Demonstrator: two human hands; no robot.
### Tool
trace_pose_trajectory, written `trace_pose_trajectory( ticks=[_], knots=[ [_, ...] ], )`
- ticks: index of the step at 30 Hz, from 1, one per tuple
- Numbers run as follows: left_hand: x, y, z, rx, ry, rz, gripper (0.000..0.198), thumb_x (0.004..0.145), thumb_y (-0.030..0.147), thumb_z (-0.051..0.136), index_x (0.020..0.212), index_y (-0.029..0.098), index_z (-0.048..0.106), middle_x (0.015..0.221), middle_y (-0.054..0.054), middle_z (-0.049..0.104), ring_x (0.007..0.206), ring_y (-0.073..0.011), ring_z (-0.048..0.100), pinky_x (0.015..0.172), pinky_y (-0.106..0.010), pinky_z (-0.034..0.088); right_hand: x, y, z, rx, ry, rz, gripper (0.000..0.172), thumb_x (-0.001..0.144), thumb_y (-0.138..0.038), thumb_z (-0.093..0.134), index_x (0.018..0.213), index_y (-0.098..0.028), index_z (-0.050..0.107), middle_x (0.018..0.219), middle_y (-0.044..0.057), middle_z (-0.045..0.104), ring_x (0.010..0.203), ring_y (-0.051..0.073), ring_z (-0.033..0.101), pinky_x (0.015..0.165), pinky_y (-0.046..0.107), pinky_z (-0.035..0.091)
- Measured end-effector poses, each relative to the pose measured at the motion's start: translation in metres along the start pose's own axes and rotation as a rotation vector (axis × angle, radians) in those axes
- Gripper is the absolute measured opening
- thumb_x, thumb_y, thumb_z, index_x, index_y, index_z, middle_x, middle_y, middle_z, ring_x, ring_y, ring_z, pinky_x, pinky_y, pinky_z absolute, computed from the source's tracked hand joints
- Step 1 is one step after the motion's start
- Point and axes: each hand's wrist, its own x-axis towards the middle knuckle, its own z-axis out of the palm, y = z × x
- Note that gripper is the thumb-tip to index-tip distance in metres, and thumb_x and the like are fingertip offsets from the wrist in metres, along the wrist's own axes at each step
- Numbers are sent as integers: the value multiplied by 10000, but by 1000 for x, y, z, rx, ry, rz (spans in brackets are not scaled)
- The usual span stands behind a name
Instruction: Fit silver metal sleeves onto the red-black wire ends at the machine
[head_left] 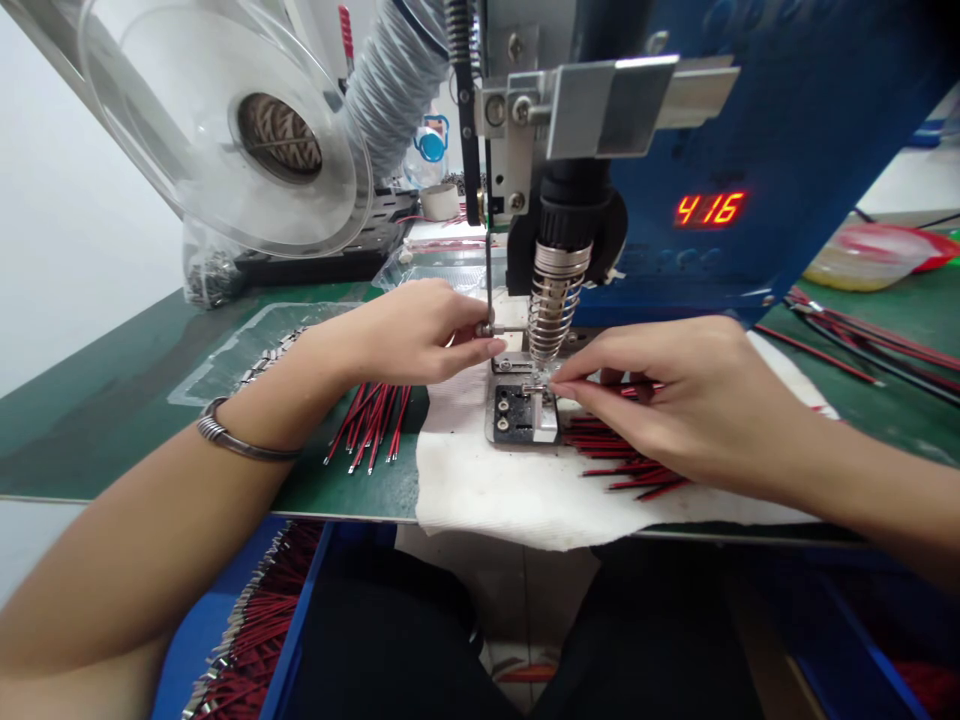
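My left hand is closed at the thumb and index finger around a small metal part, just left of the machine's tip. I cannot make out whether this part is loose or belongs to the machine. My right hand pinches a red and black wire, its end at the small metal fixture. Right above that fixture stands the soldering machine's spring-wrapped iron. More red and black wires lie beneath my right hand, and another bunch lies below my left wrist.
A blue machine housing shows 416 in red digits. White cloth lies under the fixture. A clear fume hood with a grey hose hangs at upper left. Below the table, a blue bin holds wired metal parts.
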Motion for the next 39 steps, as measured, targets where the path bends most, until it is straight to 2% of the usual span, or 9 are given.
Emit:
trace_pose_trajectory(
  ticks=[6, 11, 18, 30, 39],
  knots=[
    [-1, 0, 0, -10, 5, 24, 327, 967, 401, 494, 732, 189, 574, 569, 8, 494, 511, -126, 409, 537, -293, 301, 1, 0, -1, 23, -15, 15, 163, 950, -169, 653, 892, -226, 794, 802, 18, 814, 634, 192, 721, 603, 318, 511],
    [0, 0, 0, 6, 22, 30, 346, 964, 410, 496, 696, 195, 538, 543, 17, 460, 497, -122, 387, 520, -290, 289, 3, -1, -2, 36, -12, 17, 169, 949, -169, 646, 901, -235, 794, 823, 19, 820, 654, 197, 728, 628, 323, 532],
    [1, 2, 0, -6, -26, -12, 345, 964, 420, 464, 760, 171, 590, 590, 4, 477, 526, -129, 406, 540, -290, 311, 2, 0, -2, 38, -11, -5, 171, 954, -169, 644, 891, -219, 794, 796, 20, 809, 629, 185, 710, 624, 307, 516],
    [-1, 0, -1, -1, -1, 23, 330, 972, 396, 502, 766, 172, 628, 552, 15, 479, 507, -128, 405, 543, -292, 312, 2, -1, -1, 41, -13, 13, 161, 942, -171, 654, 897, -229, 797, 808, 19, 813, 641, 188, 717, 622, 310, 518],
    [0, -1, -1, 23, 9, 27, 344, 970, 409, 488, 720, 189, 574, 555, 10, 481, 504, -126, 392, 535, -298, 288, 1, 0, -2, 35, -16, 6, 166, 961, -179, 648, 894, -222, 794, 813, 22, 815, 646, 194, 726, 630, 317, 525]
  ],
)
